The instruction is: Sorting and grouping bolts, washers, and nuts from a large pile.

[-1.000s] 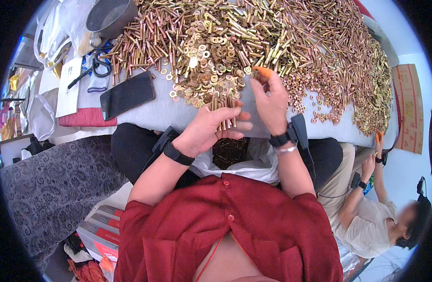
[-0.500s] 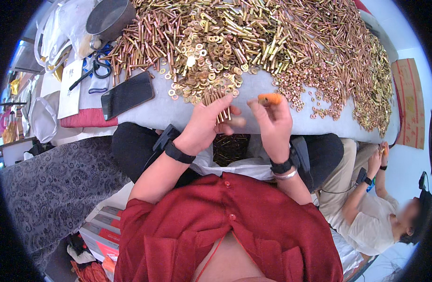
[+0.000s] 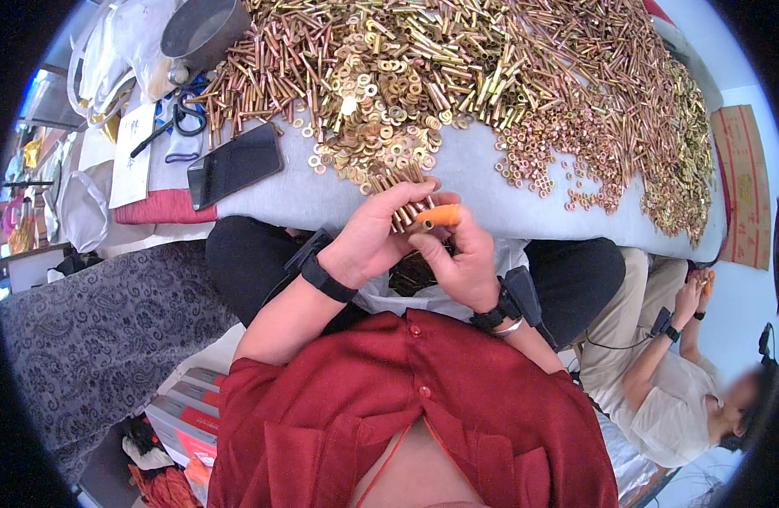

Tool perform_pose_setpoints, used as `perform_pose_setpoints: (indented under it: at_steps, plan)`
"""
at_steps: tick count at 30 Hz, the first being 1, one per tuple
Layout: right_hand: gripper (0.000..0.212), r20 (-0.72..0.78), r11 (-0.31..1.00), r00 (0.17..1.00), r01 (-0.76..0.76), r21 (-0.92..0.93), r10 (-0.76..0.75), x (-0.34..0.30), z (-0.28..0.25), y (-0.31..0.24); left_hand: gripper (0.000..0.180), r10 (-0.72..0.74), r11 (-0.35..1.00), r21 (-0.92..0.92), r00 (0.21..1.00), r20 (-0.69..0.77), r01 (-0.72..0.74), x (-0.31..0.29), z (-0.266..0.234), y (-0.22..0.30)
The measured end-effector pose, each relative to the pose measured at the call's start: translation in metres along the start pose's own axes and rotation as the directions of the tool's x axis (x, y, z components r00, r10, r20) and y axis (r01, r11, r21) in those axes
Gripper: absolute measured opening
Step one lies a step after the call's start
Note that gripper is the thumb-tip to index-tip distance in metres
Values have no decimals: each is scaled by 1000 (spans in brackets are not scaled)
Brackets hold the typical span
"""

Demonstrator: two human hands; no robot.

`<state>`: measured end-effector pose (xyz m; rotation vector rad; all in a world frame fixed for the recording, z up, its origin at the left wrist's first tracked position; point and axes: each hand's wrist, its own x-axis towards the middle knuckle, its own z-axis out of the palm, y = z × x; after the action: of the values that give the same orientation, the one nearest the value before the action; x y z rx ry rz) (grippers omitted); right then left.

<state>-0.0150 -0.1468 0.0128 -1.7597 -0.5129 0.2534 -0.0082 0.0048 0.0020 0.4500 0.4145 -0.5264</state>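
My left hand (image 3: 374, 233) is closed around a bundle of thin brass-coloured bolts (image 3: 398, 182), their ends fanning out past the thumb. My right hand (image 3: 465, 254) has come up against the bundle, thumb and index finger bent together. An orange finger cot (image 3: 440, 215) covers that index fingertip. Between it and the thumb shows the round end of one bolt (image 3: 427, 225); its other end is hidden. Just beyond the hands lies a heap of flat washers (image 3: 377, 140). Below them, in my lap, an open white bag (image 3: 377, 300) has dark metal pieces inside, partly covered by my hands.
Bolts and tubes (image 3: 457, 51) are heaped across the grey-covered table (image 3: 313, 190), with nuts (image 3: 533, 152) at the right. A black phone (image 3: 235, 165), black-handled scissors (image 3: 186, 120), a paper sheet (image 3: 133, 161) and a grey pot (image 3: 205, 32) stand left. Another person (image 3: 669, 381) works at right.
My right hand has moved left and down to meet the bundle in my left hand; half a second ago it was apart. The left hand keeps its grip.
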Motion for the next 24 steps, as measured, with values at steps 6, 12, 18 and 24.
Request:
perform_pose_setpoints:
  at_steps: [6,12,18,24]
  plan:
    - [27,-124,997,990,60,-40,-64,2,0,0,19,282,931,269,955,-96,-248,4,2,-1]
    - [20,-348,938,925,-26,346,154,29,-29,2,21,298,837,518,941,-160,-177,-5,11,5]
    - [24,-299,900,930,-71,431,216,29,-24,16,19,225,723,682,971,-81,-110,-1,11,-3]
    - [20,-204,884,926,-211,417,318,20,-30,15,22,132,739,671,990,-58,-60,-2,11,1]
